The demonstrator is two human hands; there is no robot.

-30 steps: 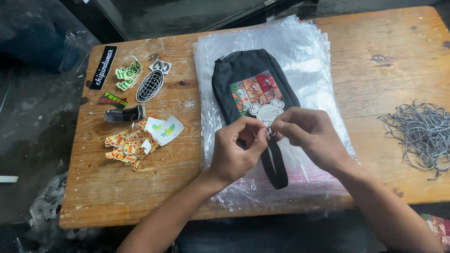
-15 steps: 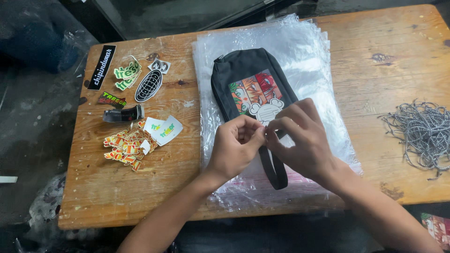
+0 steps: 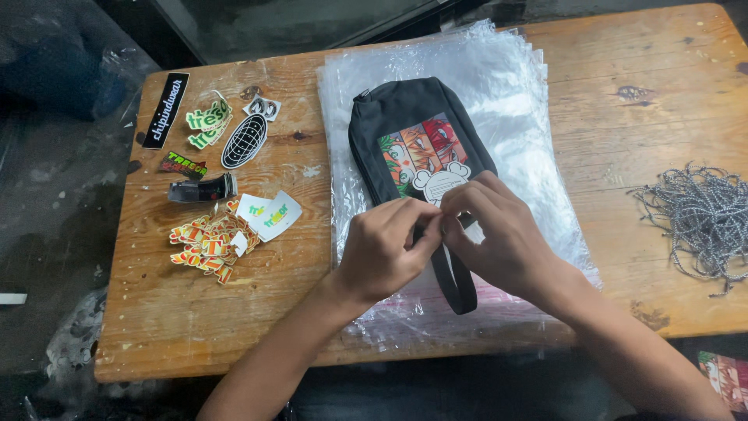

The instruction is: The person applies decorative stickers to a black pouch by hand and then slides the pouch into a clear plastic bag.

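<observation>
Right now the black pouch (image 3: 413,148) lies on a stack of clear plastic bags (image 3: 514,93) on the wooden table (image 3: 647,86), its long axis running from far-left to near-right, strap toward the person. Left hand (image 3: 386,249) and right hand (image 3: 499,234) meet over its near end, fingertips pinched together on something too small to tell.

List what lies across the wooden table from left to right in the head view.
Pile of stickers → left hand → right hand → bundle of grey cords; the hands meet over the black pouch on clear plastic bags.
</observation>
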